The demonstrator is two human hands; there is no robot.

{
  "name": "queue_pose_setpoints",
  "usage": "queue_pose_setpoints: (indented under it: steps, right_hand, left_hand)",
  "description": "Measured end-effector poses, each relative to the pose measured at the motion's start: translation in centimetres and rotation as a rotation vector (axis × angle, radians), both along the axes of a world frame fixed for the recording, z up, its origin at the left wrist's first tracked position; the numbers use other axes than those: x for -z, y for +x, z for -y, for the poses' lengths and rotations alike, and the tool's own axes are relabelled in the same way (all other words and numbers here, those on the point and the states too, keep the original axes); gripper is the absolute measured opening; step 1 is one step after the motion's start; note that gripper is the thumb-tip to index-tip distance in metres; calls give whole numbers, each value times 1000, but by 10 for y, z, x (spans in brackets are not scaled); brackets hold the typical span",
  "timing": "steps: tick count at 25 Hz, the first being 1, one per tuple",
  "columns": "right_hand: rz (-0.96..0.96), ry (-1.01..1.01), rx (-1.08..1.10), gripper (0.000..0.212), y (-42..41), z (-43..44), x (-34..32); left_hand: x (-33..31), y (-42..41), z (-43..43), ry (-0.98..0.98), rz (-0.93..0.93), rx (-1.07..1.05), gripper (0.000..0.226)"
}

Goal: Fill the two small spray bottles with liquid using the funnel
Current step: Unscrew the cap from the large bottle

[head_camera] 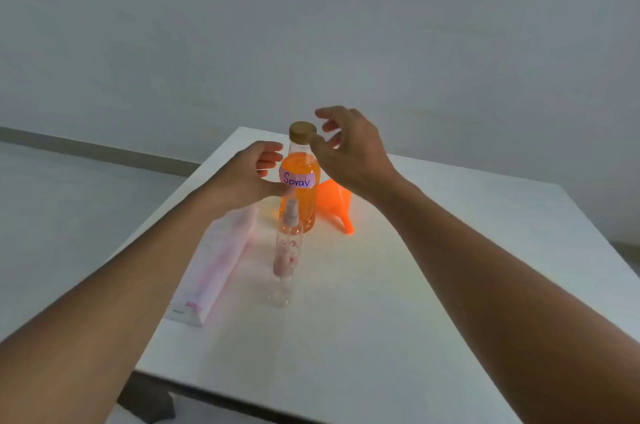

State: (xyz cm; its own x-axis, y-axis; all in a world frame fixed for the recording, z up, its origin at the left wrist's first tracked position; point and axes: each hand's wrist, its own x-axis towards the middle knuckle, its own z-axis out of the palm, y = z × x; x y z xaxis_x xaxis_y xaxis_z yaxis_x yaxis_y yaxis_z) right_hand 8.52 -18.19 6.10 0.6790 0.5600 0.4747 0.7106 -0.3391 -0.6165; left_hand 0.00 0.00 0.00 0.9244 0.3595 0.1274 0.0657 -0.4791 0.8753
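You are at the opening step: at frame centre your left hand [247, 178] and right hand [353, 150], both spread, flank the big bottle [299, 197] and grip nothing. Next, steady it and remove the cap [302, 131]. The spray bottle [287, 250] stands just below, and the funnel [334, 198] lies to the right.

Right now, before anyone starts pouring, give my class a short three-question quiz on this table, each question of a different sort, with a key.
1. True or false: the big bottle has its cap on.
2. The orange funnel is: A) standing on its wide mouth; B) lying on its side on the table; C) seated in the big bottle's neck.
3. Fill in: the big bottle's label reads ____.
Key: 1 true; 2 B; 3 Spray.
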Motion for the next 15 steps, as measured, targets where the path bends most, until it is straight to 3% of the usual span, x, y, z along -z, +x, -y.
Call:
queue_pose_setpoints:
  steps: [3,8,15]
  right_hand:
    - [109,-180,-2,41,8,-21,-12]
    - [159,-341,-59,55,18,-27,-21]
    - [219,-493,-174,41,23,-28,-36]
  left_hand:
    - [4,11,1,11,-16,125,75]
    - [14,18,4,145,69,120,60]
    - [20,20,1,153,12,134,56]
